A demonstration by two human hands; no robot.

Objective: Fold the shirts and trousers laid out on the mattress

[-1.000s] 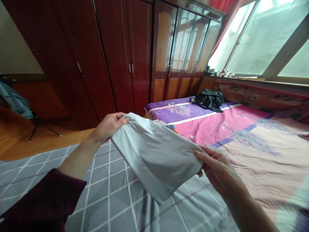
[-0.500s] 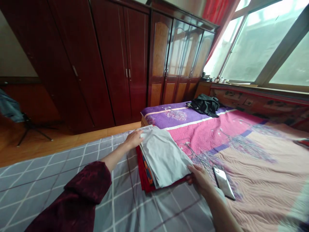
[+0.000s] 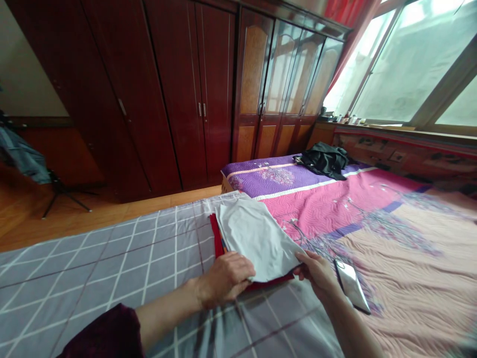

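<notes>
A folded light grey garment (image 3: 257, 238) lies on top of a stack of folded cloth, with a red folded cloth (image 3: 217, 237) showing along its left and front edges. My left hand (image 3: 229, 276) is closed on the garment's near left corner, fingers curled round the edge. At the near right corner, my right hand (image 3: 316, 271) pinches the same garment between thumb and fingers. The stack rests on a grey checked sheet (image 3: 149, 263). What lies between the layers is mostly hidden.
A phone (image 3: 352, 286) lies face down right of my right hand. A dark garment (image 3: 324, 160) is heaped on the purple and pink bedspread (image 3: 305, 214). Dark red wardrobes (image 3: 179, 99) stand behind the bed. At far left is a tripod stand (image 3: 61, 191).
My left hand has moved from the garment's far left corner to its near left corner and closed there. My right hand keeps its hold on the near right corner.
</notes>
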